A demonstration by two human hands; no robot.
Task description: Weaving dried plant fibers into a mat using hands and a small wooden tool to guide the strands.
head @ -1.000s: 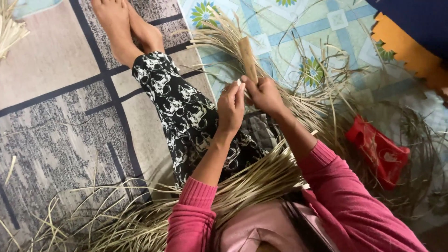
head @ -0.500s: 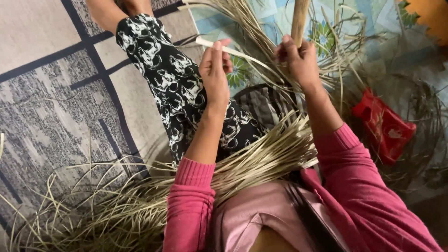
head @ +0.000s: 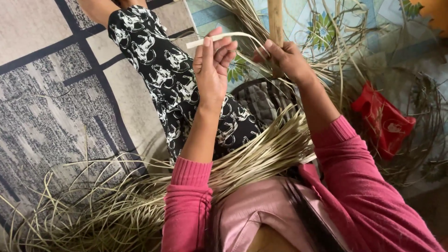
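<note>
My left hand (head: 212,70) is raised over my patterned trouser leg (head: 172,79) and pinches one pale, flat leaf strip (head: 219,38) that arcs rightward to my right hand. My right hand (head: 284,58) is closed around an upright wooden stick (head: 276,21), with the strip's other end meeting it at the fingers. A thick bundle of dry straw-coloured strips (head: 261,149) lies across my lap under both forearms.
More loose strips spread over the grey patterned rug (head: 51,116) at lower left and over the blue flowered mat (head: 326,32) ahead. A red plastic pouch (head: 382,121) lies to the right among curled strips. A dark woven piece (head: 261,100) rests on my thigh.
Both hands have come apart and risen; the left has drawn a single strip away to the left while the right stays gripped on the stick. The view has shifted closer.
</note>
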